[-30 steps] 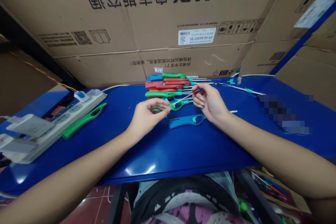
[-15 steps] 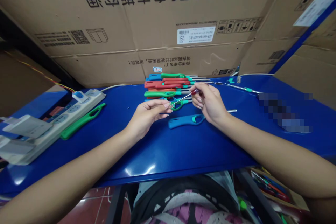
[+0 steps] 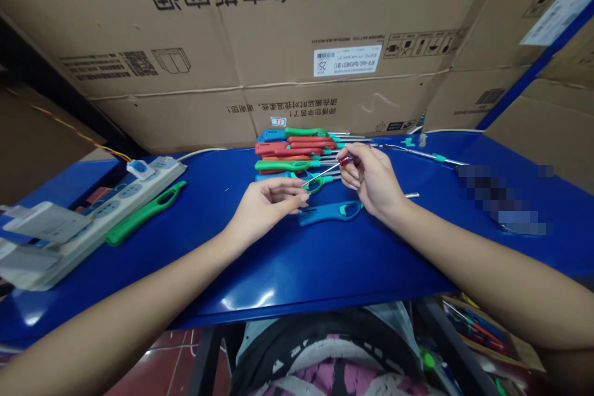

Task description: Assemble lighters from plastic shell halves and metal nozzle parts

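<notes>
My right hand [image 3: 371, 179] is closed around the red handle of a thin screwdriver [image 3: 321, 176], whose metal shaft slants down to the left. At the shaft's tip my left hand [image 3: 264, 207] has its fingers curled and its thumb close to them; what lies between them, if anything, is too small to make out. A blue lighter [image 3: 325, 215] with a long metal nozzle lies just under both hands, its nozzle partly behind my right wrist. Beyond the hands several stick lighters in red, green and blue are piled, like this red lighter [image 3: 278, 148].
At left stand a white power strip [image 3: 111, 204] with plugs and a green lighter casing [image 3: 146, 213]. A loose metal nozzle [image 3: 427, 156] and a small teal part [image 3: 408, 142] lie at right. A large cardboard sheet [image 3: 260, 43] walls the back of the blue table [image 3: 223, 291].
My left thumb has shifted downward and the left fingers have turned slightly at the screwdriver's tip. My right hand keeps its grip and has hardly moved.
</notes>
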